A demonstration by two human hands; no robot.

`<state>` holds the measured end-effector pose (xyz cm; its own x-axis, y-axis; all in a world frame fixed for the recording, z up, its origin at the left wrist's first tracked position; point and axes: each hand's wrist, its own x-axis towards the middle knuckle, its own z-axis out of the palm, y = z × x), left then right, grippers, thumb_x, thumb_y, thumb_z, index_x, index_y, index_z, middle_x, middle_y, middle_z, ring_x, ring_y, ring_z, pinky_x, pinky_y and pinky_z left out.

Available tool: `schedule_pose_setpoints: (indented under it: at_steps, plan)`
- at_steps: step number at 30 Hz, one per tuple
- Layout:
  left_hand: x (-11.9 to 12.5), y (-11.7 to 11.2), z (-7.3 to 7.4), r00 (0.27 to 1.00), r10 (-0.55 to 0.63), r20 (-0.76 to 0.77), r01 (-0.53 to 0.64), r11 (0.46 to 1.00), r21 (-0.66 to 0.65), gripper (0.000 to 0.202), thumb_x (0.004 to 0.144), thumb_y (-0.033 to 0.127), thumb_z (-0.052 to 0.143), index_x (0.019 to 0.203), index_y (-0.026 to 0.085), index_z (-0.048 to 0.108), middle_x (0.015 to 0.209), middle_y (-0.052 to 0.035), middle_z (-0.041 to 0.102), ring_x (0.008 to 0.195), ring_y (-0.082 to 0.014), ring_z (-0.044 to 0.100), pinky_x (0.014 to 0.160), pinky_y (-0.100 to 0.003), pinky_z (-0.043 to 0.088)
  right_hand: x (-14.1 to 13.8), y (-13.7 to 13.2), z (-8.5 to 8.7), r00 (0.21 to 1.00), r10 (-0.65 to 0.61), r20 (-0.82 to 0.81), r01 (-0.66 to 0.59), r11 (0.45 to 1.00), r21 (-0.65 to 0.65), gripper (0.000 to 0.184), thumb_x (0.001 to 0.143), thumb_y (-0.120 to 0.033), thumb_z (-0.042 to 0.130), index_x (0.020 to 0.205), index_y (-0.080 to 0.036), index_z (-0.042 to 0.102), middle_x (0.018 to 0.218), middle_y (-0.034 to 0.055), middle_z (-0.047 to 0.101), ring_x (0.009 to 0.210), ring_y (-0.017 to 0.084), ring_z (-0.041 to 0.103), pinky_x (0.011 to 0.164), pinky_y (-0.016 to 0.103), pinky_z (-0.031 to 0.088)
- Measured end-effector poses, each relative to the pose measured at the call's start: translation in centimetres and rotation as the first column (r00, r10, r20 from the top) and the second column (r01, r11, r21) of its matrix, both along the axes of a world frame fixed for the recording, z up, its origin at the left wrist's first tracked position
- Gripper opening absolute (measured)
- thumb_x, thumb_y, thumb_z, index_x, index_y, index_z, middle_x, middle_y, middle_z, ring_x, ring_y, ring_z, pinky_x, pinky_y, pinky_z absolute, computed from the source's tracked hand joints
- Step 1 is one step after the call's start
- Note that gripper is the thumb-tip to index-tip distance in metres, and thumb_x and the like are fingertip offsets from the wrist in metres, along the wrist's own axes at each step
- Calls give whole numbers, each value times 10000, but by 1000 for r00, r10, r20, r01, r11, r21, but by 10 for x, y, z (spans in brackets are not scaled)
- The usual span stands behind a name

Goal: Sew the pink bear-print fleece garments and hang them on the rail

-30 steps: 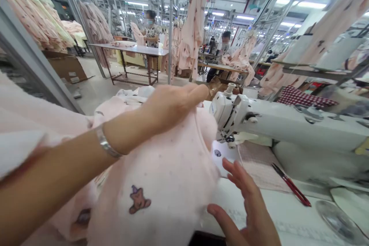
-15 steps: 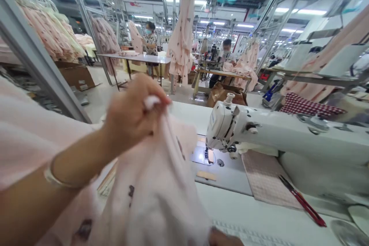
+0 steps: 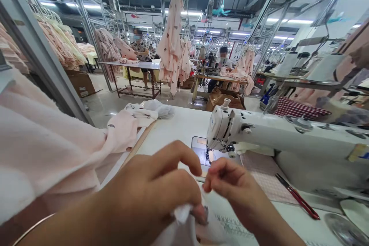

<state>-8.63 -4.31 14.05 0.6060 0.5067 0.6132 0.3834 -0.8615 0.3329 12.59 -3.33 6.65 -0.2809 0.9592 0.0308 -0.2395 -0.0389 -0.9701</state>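
Note:
In the lower middle, my left hand (image 3: 161, 184) is closed on a pale pink fabric piece (image 3: 184, 226) with a dark printed motif. The fabric bunches below my fingers, and much of it is hidden behind the hand. Close by on the right is my right hand (image 3: 239, 188), its thumb and fingertips pinched together at the level of my left knuckles. Whatever sits in that pinch, I cannot make out. Just beyond both hands stands a white sewing machine (image 3: 259, 127), its presser foot (image 3: 208, 155) lit by a small lamp.
Pink fabric (image 3: 52, 134) drapes at the left, with more cloth (image 3: 138, 111) on the table's far left. Red-handled snips (image 3: 300, 198) lie right, by a checked pink cloth (image 3: 262, 173). Behind are hanging garments (image 3: 171, 42), a cardboard box (image 3: 223, 100) and two people at tables.
My left hand has come down and nearer with the fabric, which was held up over the table. My right hand has risen from the bottom edge to beside it.

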Motion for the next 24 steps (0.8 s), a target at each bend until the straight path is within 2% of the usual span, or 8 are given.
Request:
schedule_pose_setpoints:
  at_steps: [4, 7, 11, 14, 16, 20, 23, 24]
  plan:
    - [-3, 3, -2, 997, -27, 77, 30, 999, -36, 244, 780, 31, 441, 759, 229, 583, 1028, 38, 542, 551, -26, 494, 510, -157, 413, 3, 2, 5, 973, -227, 43, 220, 967, 129, 250, 709, -326, 730, 902, -252, 589, 740, -37, 594, 703, 98, 563, 665, 229, 453]
    - [3, 2, -2, 992, -93, 88, 95, 995, -15, 198, 788, 62, 499, 791, 242, 582, 1025, 55, 558, 547, -19, 491, 497, -137, 405, -7, 5, 1, 984, 2, 179, -17, 996, 84, 412, 711, -389, 713, 1067, -250, 561, 919, 2, 601, 850, 126, 558, 724, 250, 443]
    - [3, 0, -2, 999, -38, 26, 40, 996, -73, 203, 805, 97, 473, 881, 255, 575, 933, 31, 601, 491, -38, 457, 423, -137, 380, -20, 5, -5, 928, 372, -9, -369, 916, -157, 271, 612, -334, 778, 720, -188, 577, 580, -69, 501, 523, 71, 491, 519, 201, 372]
    - [-4, 1, -2, 1000, -25, 12, 25, 999, -25, 237, 769, 43, 439, 800, 237, 572, 1043, 20, 558, 531, -40, 468, 454, -168, 378, -16, 5, -1, 972, 212, -103, -219, 973, -69, 331, 607, -322, 770, 626, -201, 463, 710, -70, 513, 597, 67, 507, 586, 208, 404]
    - [-8, 2, -2, 999, -29, 44, 29, 1000, -1, 245, 762, 10, 433, 766, 218, 561, 1074, 19, 536, 549, -30, 471, 500, -169, 396, -10, 5, 5, 998, 30, 51, -35, 994, 107, 305, 663, -294, 729, 622, -198, 442, 933, -31, 532, 843, 115, 543, 755, 261, 417]
    - [-5, 5, -4, 998, -33, 59, 33, 999, -8, 206, 796, 20, 439, 762, 193, 544, 1174, -6, 502, 544, -15, 468, 530, -161, 412, -2, 8, 15, 873, -281, 398, 75, 885, 459, 205, 793, -253, 611, 668, -210, 455, 1150, 38, 514, 1144, 207, 444, 942, 403, 327]
    - [0, 4, -5, 998, -55, 36, 55, 998, -5, 231, 779, 4, 429, 781, 201, 549, 1198, -4, 489, 548, -22, 471, 512, -163, 406, -7, 13, 14, 912, -228, 341, 62, 898, 436, 132, 814, -313, 602, 874, -256, 499, 1251, 41, 489, 1176, 198, 438, 959, 423, 338]
    - [0, 4, -6, 998, -66, 25, 66, 998, -5, 233, 773, 8, 435, 790, 206, 555, 1182, -3, 498, 562, -30, 481, 513, -164, 409, -10, 15, 11, 929, -170, 330, 32, 923, 384, 256, 796, -349, 624, 1009, -281, 498, 1291, 46, 466, 1189, 196, 431, 963, 419, 343]
